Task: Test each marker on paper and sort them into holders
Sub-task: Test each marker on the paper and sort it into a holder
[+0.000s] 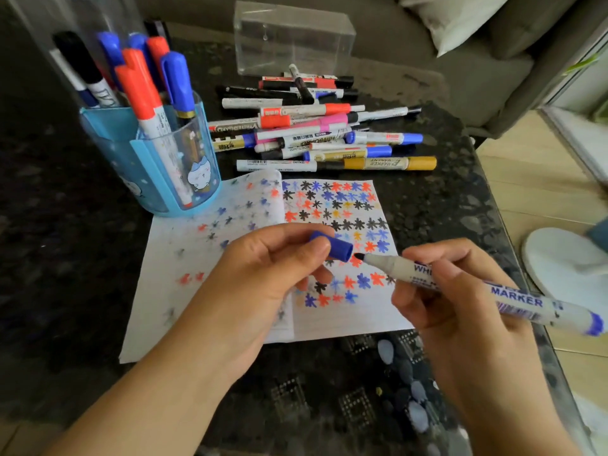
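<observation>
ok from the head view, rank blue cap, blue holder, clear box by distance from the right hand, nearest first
From the right hand:
1. blue cap, just left, in the left hand
2. blue holder, far left
3. clear box, at the back
</observation>
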